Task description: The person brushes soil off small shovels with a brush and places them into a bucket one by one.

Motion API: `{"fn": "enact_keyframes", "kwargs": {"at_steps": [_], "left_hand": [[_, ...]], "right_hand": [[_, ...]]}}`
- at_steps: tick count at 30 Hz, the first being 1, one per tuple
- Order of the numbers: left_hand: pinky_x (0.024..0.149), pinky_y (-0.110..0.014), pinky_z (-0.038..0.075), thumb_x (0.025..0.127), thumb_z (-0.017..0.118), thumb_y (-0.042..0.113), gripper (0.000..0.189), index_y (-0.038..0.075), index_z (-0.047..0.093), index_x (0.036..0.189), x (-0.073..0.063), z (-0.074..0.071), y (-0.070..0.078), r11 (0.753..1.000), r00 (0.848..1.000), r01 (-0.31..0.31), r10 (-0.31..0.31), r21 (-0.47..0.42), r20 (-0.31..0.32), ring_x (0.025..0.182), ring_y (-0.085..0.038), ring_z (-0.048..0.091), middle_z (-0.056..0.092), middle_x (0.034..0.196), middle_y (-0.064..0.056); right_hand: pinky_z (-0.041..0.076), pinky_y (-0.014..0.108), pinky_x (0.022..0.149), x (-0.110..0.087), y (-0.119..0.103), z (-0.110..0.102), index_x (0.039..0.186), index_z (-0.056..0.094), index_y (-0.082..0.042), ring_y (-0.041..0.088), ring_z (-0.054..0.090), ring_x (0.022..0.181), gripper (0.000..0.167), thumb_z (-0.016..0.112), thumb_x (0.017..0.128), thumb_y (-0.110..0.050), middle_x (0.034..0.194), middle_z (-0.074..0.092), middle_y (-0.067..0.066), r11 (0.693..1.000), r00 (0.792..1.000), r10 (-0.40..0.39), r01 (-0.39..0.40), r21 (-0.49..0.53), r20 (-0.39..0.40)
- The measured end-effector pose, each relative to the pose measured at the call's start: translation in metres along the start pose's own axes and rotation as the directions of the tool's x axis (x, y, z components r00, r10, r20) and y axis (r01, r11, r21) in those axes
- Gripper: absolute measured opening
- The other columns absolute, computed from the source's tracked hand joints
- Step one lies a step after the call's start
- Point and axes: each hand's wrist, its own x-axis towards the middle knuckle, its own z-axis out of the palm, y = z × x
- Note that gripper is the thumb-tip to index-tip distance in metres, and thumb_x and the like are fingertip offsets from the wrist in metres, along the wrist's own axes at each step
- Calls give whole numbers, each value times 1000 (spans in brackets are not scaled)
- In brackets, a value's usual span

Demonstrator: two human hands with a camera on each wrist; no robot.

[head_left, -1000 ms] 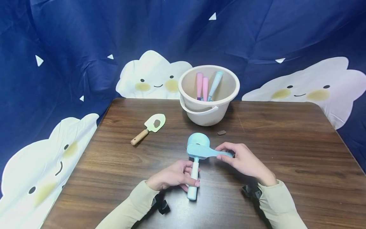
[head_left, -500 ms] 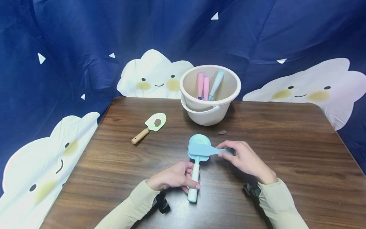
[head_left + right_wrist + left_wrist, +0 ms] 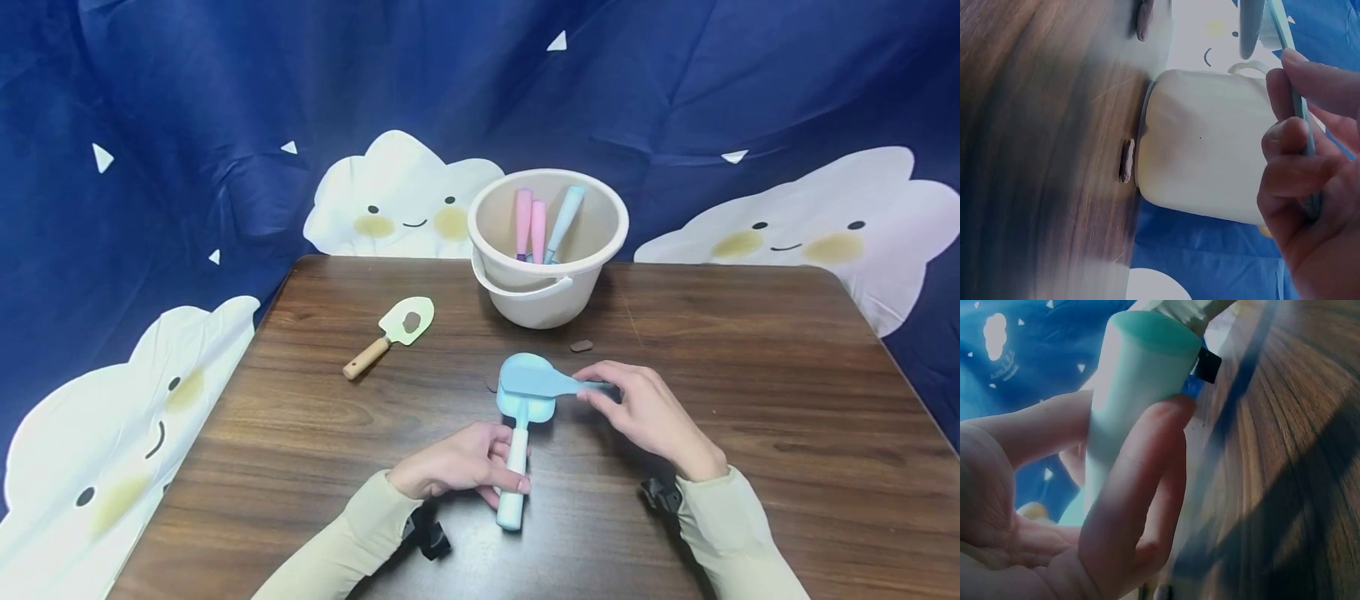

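Observation:
My left hand [image 3: 465, 461] grips the white handle of a light-blue toy shovel [image 3: 517, 454], fingers and thumb round it. The same handle [image 3: 1135, 381] fills much of the left wrist view, its green-tinted end up. From the right, my right hand [image 3: 651, 412] pinches the thin handle of a light-blue brush [image 3: 536, 381]. Its flat back lies across the shovel's blade and hides much of it. In the right wrist view the brush handle [image 3: 1299, 106] is edge-on between thumb and fingers, with pale bristles [image 3: 1269, 31] facing the grey-looking blade [image 3: 1250, 28].
A cream bucket [image 3: 540, 304] stands behind, with two pink handles [image 3: 523, 221] and a pale-blue handle [image 3: 566, 217] inside. To the left lies a yellow-green trowel [image 3: 393, 327] with a brown lump on it. A brown flake [image 3: 581, 346] lies before the bucket on the wooden table [image 3: 750, 400].
The brush has moved up the shovel's blade, away from the body, covering a brown spot seen a second ago. The shovel has shifted slightly right and nearer. Both hands keep their hold.

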Motion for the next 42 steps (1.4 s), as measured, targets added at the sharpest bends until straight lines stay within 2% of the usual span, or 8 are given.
{"fn": "enact_keyframes", "kwargs": {"at_steps": [7,14,18,23,28,34,42], "left_hand": [[54,-29,58,80,72,-3,23,0,55,95,1,3,-1,1000,1000,1,-1,22,4,66,-12,65,64,79,-3],[52,-26,56,81,73,1,31,-5,54,104,2,4,-2,999,1000,-10,10,47,-10,66,-10,64,65,80,0],[54,-27,57,81,72,0,27,-2,54,101,3,3,-2,999,1000,-22,23,35,-2,66,-11,64,64,79,0],[55,-27,57,82,72,0,31,-5,52,104,4,3,-2,999,999,-33,33,33,6,66,-11,64,63,79,0],[53,-26,57,82,72,-2,28,-5,52,102,4,4,-1,999,999,-34,33,39,2,65,-10,63,63,77,0],[51,-24,55,82,71,-2,23,3,51,92,4,6,0,997,999,-33,34,66,-10,63,-10,62,62,76,-1],[53,-25,55,82,71,-1,22,3,51,92,5,8,4,995,999,-38,38,90,-8,65,-11,62,63,77,-1]], "right_hand": [[53,34,78,-1,1,-3,108,69,-16,12,64,89,19,70,89,-18,103,72,-2,999,999,41,-41,28,-24],[45,21,70,-1,-2,-9,108,70,-17,12,57,81,21,71,88,-22,96,73,-3,987,991,124,-118,107,-51],[44,21,65,-4,-5,-14,107,70,-21,12,56,78,19,71,88,-24,93,72,-6,973,988,156,-157,168,20],[46,21,61,-7,-7,-17,104,70,-23,10,56,72,17,72,88,-25,84,69,-9,970,981,109,-140,200,159],[48,21,64,-8,-6,-15,103,70,-21,10,57,73,16,72,87,-21,83,68,-10,977,978,80,-116,180,192],[48,20,64,-8,-5,-13,103,70,-21,8,55,72,18,74,86,-19,85,67,-11,987,983,71,-93,131,167],[44,19,59,-11,-1,-12,102,71,-18,6,52,68,18,75,85,-16,88,69,-8,998,997,40,-43,54,59]]}}
